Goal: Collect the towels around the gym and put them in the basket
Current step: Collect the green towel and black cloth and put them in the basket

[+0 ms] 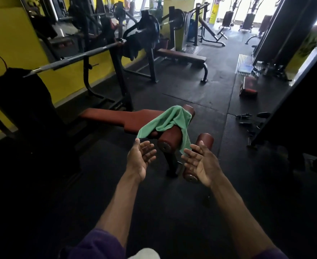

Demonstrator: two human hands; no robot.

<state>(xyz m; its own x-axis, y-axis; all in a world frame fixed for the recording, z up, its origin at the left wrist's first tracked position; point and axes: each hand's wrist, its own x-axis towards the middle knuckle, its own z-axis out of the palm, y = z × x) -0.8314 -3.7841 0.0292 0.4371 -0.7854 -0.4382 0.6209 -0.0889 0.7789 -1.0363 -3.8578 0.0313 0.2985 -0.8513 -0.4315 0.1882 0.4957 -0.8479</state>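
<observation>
A dark rubber floor (191,212) filled most of the gym scene, with yellow walls (13,40) along the left side and bright daylight at the far end. A barbell (75,59) rested on a black rack over a reddish-brown padded bench (116,116) that ran from the rack toward the camera. A second bench (182,56) of the same colour stood farther back under another loaded bar, where a dark cloth (133,46) hung from the bar's end. More dark fabric (23,94) was draped at the near left. Cable handles (247,118) lay on the floor to the right.

At the near end of the first bench, a green towel (165,122) lay draped over the padded leg rollers (169,140), one corner hanging at the left and a strip trailing down the right side of the nearest upper roller. A lower roller (200,157) stood just to the right, partly hidden behind the right hand.

Two bare forearms reached forward from purple sleeves (99,245). The left hand (141,157) was held palm up with the grip released, fingertips just below the towel's left corner; whether they touched it could not be told. The right hand (202,161) was likewise spread and holding nothing, its fingers just beside the towel's hanging right edge. A patch of white cloth (144,254) showed at the bottom edge of the picture.
</observation>
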